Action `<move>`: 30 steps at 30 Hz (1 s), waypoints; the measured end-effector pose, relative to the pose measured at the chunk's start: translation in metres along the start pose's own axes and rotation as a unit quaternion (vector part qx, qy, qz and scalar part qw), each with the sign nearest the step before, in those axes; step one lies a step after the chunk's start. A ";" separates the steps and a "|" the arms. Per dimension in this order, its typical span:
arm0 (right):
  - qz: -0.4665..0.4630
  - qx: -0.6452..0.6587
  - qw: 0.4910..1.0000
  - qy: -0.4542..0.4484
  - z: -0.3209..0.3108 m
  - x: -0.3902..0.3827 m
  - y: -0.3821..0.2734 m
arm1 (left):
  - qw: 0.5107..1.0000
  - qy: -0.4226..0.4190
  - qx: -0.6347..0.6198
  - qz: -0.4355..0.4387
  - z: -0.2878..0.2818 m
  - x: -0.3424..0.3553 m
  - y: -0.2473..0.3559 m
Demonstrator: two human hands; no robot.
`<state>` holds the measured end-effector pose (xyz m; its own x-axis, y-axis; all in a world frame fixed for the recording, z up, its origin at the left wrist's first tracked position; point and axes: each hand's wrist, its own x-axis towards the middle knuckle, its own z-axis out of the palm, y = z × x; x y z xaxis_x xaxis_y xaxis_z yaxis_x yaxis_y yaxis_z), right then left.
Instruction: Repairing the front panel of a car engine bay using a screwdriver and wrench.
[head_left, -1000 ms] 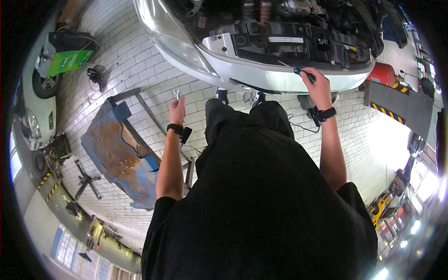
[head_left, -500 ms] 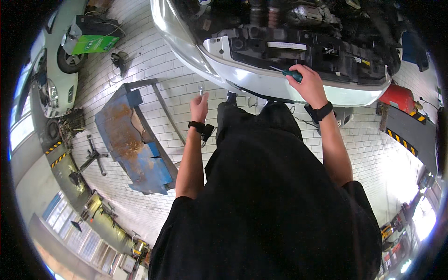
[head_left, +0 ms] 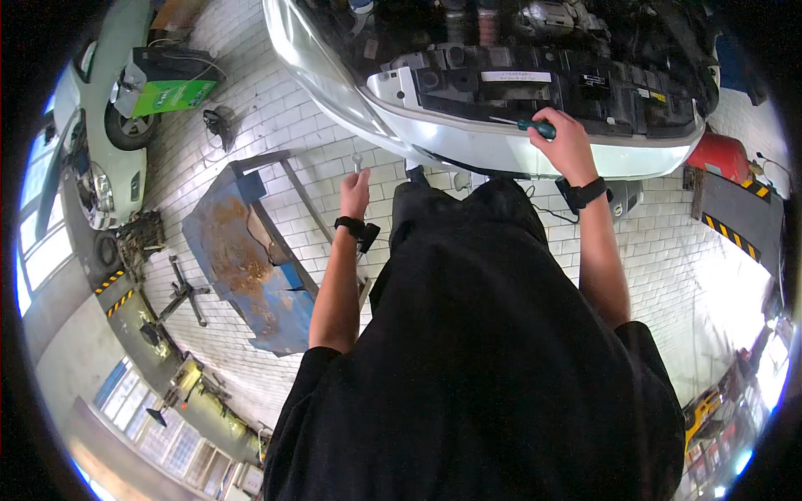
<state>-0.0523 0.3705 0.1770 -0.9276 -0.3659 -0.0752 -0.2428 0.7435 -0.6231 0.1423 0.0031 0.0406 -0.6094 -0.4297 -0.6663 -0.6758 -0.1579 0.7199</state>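
Note:
My right hand [head_left: 565,149] grips a screwdriver [head_left: 537,128] by its dark green handle. The thin shaft points left, over the front edge of a white car's [head_left: 468,144] open engine bay; whether the tip touches anything I cannot tell. Lower and to the left, clear of the bumper, my left hand [head_left: 355,194] is closed around a small silver wrench [head_left: 357,159]. The wrench's head sticks up past my fingers, and the rest of it is hidden in my grip. Black straps with small devices circle both wrists.
A rusty blue metal-topped bench [head_left: 242,250] stands on the white tiled floor to my left. Beyond it are a green-and-black box [head_left: 171,88] and another pale car [head_left: 125,184]. On the right sit a red tank [head_left: 720,157] and a grey ramp with yellow-black stripes [head_left: 735,213].
My right hand has moved a little to the right with the screwdriver, which now lies nearer to level. My left hand still holds the wrench. The whole view has shifted slightly.

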 end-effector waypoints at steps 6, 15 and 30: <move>-0.008 -0.030 0.999 0.014 0.001 0.002 -0.006 | 0.999 -0.008 0.035 0.025 -0.002 0.009 -0.004; -0.024 -0.040 0.999 0.000 0.008 0.007 -0.016 | 0.999 -0.027 -0.004 0.037 0.007 0.005 -0.008; 0.027 -0.059 0.998 0.012 0.009 0.022 -0.037 | 0.999 -0.025 0.021 0.042 0.021 -0.001 0.000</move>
<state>-0.0610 0.3297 0.1916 -0.9464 -0.3109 -0.0874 -0.2221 0.8229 -0.5229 0.1346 0.0226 0.0373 -0.6847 -0.3945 -0.6129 -0.6372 -0.0843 0.7661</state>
